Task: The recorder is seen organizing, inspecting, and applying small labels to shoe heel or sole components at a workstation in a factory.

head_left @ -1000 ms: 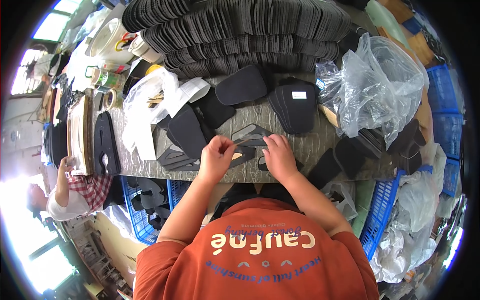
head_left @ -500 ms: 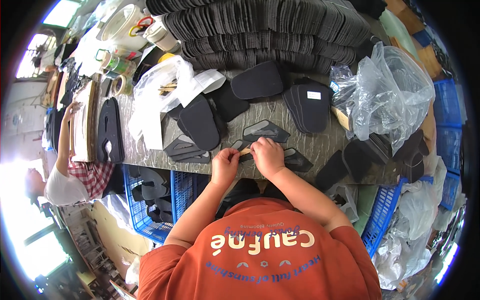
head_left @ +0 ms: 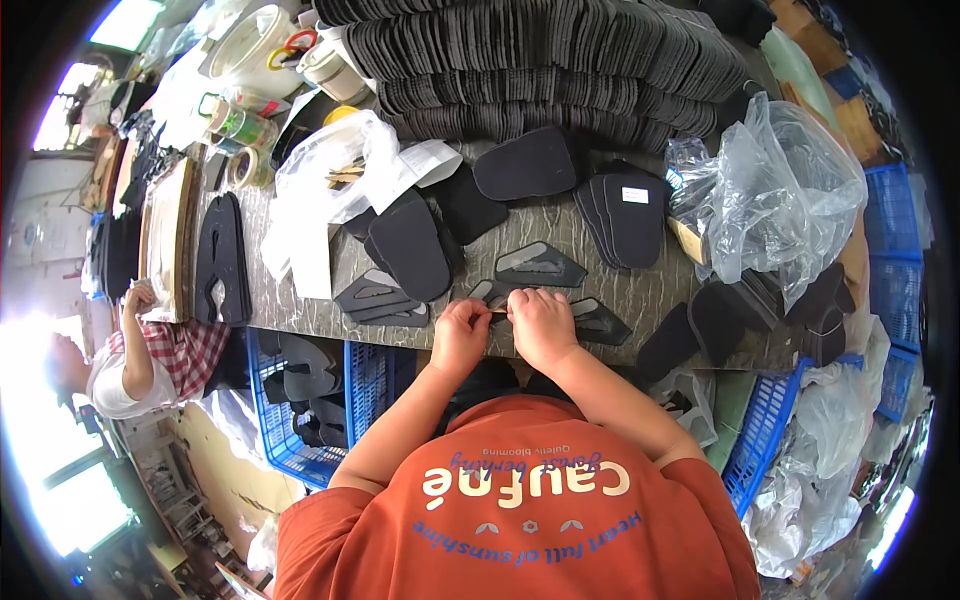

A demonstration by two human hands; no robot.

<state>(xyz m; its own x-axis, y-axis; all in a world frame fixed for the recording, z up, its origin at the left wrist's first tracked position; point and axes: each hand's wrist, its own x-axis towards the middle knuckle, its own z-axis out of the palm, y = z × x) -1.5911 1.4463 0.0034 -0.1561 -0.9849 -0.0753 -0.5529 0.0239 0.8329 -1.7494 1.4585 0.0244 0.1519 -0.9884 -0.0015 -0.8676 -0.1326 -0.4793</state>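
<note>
Close to the table's near edge, my left hand (head_left: 459,338) is closed in a pinch. My right hand (head_left: 543,330) is closed right beside it, fingers curled down. Between the fingertips a sliver of a small tan strip (head_left: 498,313) shows; most of it is covered. Just beyond the hands lies a black flat piece (head_left: 540,266) with a grey-edged cut-out. Another such piece (head_left: 601,323) sits against the right hand's outer side, and a small fanned stack of similar pieces (head_left: 380,302) is left of my left hand. One more is partly hidden under my fingers.
Black rounded pads (head_left: 410,245) lie in piles, one pile (head_left: 622,225) bearing a white label. Long rows of stacked black pads (head_left: 540,95) line the back. Plastic bags (head_left: 780,200) flank the worktop (head_left: 290,310). Blue crates (head_left: 300,455) stand below. At left is another person (head_left: 130,365).
My hands have drawn closer together, and less of the tan strip shows between them. The view has shifted slightly. At left, the other person's arm has come down and nearer their body.
</note>
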